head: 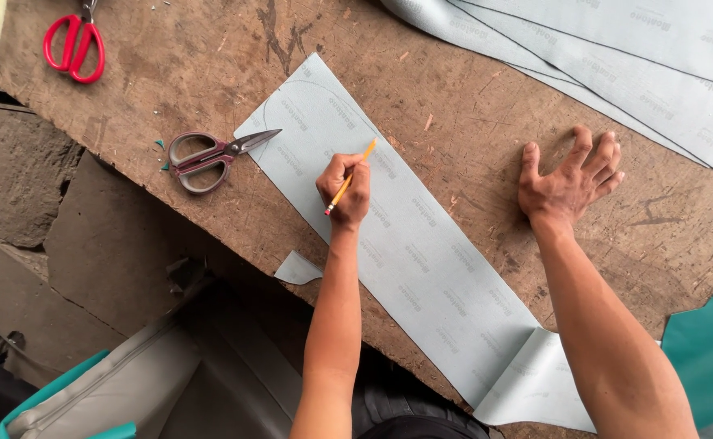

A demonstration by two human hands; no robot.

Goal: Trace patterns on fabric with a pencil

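Left hand [346,189] fingers pinching pencil [350,176] on grey strip [421,268]; right hand [569,180] fingers spread, flat on desk [470,122].

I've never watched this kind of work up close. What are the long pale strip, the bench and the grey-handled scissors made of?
The pale strip looks like thin matte sheet, perhaps stiffened fabric or paper board; it lies flat and folds crisply.
The bench is bare, rough wood, scarred and stained.
The scissors have shiny metal blades and apparently plastic handles.
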